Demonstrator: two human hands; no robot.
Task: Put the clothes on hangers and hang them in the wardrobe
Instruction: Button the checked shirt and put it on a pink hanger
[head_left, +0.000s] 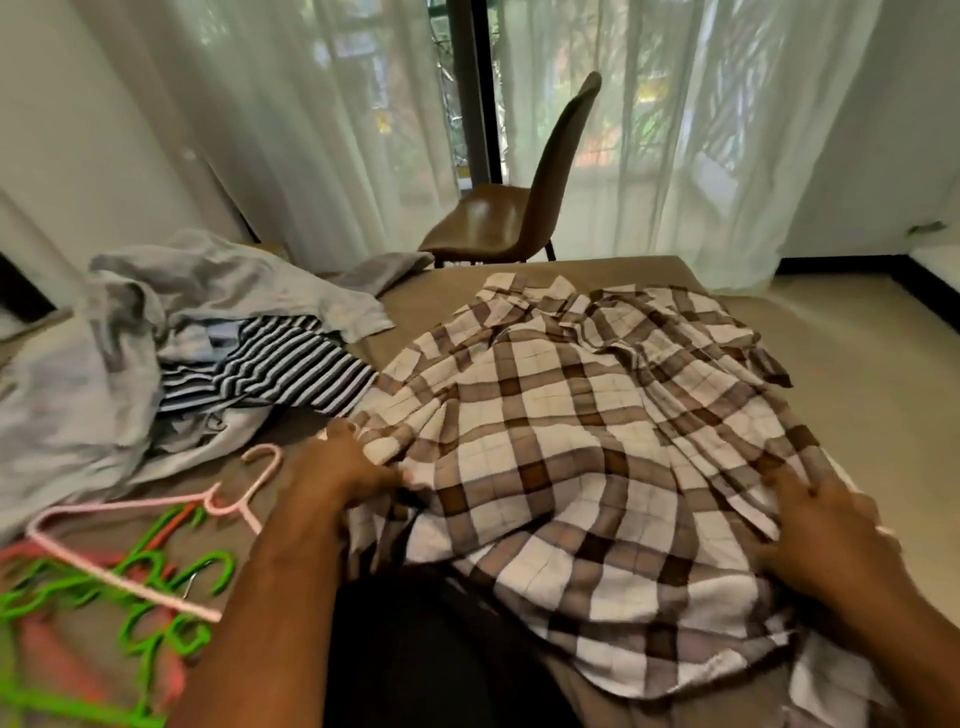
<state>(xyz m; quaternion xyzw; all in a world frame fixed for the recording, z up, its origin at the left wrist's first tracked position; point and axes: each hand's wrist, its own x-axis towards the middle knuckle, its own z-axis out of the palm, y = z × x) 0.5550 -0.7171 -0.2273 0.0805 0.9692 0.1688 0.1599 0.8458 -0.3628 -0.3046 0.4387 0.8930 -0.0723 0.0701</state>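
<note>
Shirt (571, 415) under right hand (826, 535) fingers (795, 486)

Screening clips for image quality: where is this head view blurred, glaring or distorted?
Head view: curtains glare white from backlight; hangers at lower left are smeared by blur; plaid shirt is fairly sharp; wide-angle lens bows the room's edges.

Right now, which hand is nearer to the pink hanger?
Left. The left hand grips the plaid shirt at its edge, just beside the pink hanger hook. The right hand rests flat on the shirt's opposite side, well away from it.
</note>
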